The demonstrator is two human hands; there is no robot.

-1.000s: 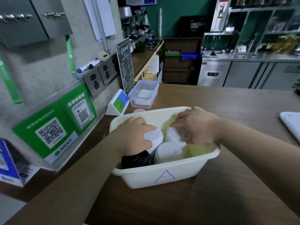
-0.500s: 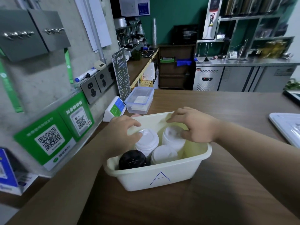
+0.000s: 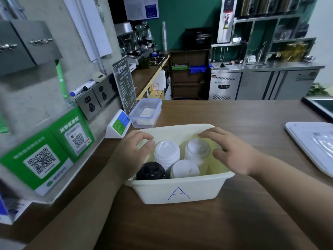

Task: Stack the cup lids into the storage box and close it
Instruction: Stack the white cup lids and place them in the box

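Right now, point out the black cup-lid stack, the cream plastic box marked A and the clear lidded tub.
Black cup-lid stack (image 3: 150, 171): head view, top lid.
Cream plastic box marked A (image 3: 201, 188): head view, front wall.
Clear lidded tub (image 3: 149, 105): head view, lid.

Service counter of a coffee shop. A chrome espresso machine (image 3: 134, 38) stands on the wooden back bench (image 3: 144, 76) beside a tall stack of clear plastic cups (image 3: 164, 35); stainless-steel under-counter refrigerators (image 3: 261, 83) stand at the rear. Along the brown wooden counter (image 3: 234, 120) are green QR-code payment signs (image 3: 43, 159), a black upright menu board (image 3: 124, 85) and a cream plastic storage box (image 3: 180, 192) holding stacked white and black takeaway cup lids (image 3: 167, 152).
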